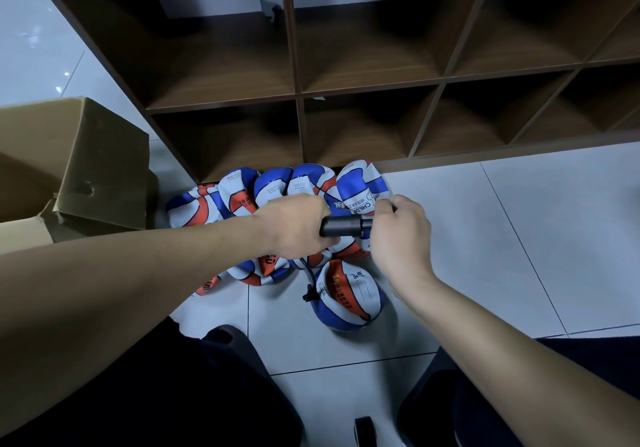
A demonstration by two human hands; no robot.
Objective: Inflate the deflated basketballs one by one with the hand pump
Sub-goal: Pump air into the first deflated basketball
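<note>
A black hand pump (341, 227) lies level between my hands above the floor. My left hand (294, 225) grips its barrel. My right hand (398, 228) grips the handle end, pushed close against the barrel. A thin black hose (310, 278) hangs from the pump down to a partly rounded blue, white and orange basketball (348, 296) on the tiles, where its nozzle sits at the ball's left side. Several flat deflated basketballs (277, 190) in the same colours lie in a heap behind my hands, against the shelf's foot.
A dark wooden shelf unit (298, 93) with open cubbies stands right behind the balls. An open cardboard box (86, 169) sits at the left. A small black object (363, 429) lies on the white tiled floor between my knees.
</note>
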